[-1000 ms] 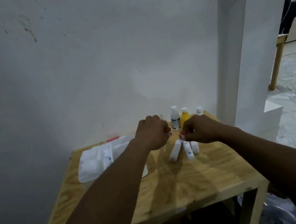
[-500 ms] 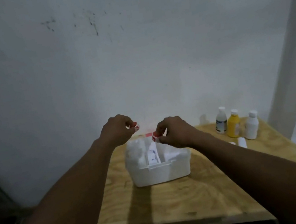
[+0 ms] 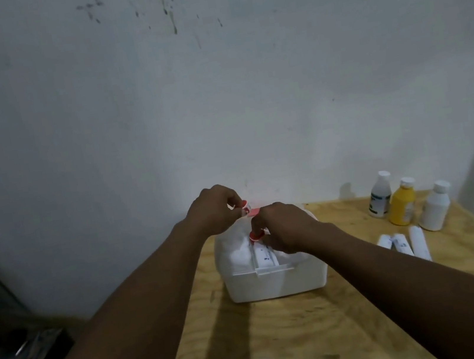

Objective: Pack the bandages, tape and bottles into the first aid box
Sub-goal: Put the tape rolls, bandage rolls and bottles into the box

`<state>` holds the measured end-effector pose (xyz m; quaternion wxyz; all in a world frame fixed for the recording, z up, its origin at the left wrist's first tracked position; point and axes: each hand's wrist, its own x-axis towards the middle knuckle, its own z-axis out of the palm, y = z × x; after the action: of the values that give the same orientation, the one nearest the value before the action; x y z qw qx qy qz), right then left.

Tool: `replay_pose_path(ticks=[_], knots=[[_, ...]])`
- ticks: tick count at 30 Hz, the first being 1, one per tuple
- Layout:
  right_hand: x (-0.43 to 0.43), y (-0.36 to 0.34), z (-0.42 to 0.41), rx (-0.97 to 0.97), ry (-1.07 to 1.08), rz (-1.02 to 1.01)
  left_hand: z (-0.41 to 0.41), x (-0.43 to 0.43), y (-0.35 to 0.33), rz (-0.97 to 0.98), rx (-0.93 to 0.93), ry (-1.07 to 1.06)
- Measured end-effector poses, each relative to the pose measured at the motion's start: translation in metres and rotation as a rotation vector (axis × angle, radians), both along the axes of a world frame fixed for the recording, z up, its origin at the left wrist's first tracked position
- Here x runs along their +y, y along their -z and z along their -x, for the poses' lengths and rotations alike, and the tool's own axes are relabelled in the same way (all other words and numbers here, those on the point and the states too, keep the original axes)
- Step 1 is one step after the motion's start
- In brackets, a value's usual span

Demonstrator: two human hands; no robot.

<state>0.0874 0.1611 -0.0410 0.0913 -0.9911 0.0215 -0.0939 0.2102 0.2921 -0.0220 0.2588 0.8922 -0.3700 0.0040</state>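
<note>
Plywood desk (image 3: 285, 336) carries the white first aid box (image 3: 276, 281). Both hands have swung from the bandage rolls (image 3: 404, 243) to above it, right hand (image 3: 286, 227) and left hand (image 3: 216, 210) fingers each pinching a red-rimmed tape roll, ready to drop in; bottles (image 3: 401, 206) wait beyond.

head view, forward and down, near table (image 3: 285, 336)

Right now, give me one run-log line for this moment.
left hand: pinching small roll | right hand: lowering roll into box | outside: three bottles, bandages
</note>
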Motion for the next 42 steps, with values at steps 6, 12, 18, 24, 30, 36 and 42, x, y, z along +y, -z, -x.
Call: replay_pose_path(ticks=[6, 12, 18, 24, 30, 36, 42], knots=[[-0.001, -0.004, 0.0, 0.095, -0.031, 0.029, 0.004, -0.013, 0.004, -0.05, -0.001, 0.032], [-0.011, -0.011, 0.015, 0.002, 0.034, -0.157, 0.009, -0.019, 0.009, -0.108, -0.014, 0.051], [-0.024, -0.01, 0.027, -0.017, 0.076, -0.223, 0.016, -0.029, 0.015, -0.183, -0.06, 0.047], [-0.028, -0.006, 0.029, -0.014, 0.079, -0.251, 0.015, -0.029, 0.016, -0.231, -0.071, 0.027], [-0.029, -0.005, 0.029, -0.025, 0.074, -0.265, 0.015, -0.027, 0.019, -0.299, -0.132, -0.004], [-0.029, -0.004, 0.033, -0.013, 0.071, -0.274, 0.021, -0.032, 0.017, -0.391, -0.203, -0.027], [-0.03, -0.005, 0.04, -0.007, 0.075, -0.288, 0.03, -0.039, 0.018, -0.455, -0.219, -0.041]])
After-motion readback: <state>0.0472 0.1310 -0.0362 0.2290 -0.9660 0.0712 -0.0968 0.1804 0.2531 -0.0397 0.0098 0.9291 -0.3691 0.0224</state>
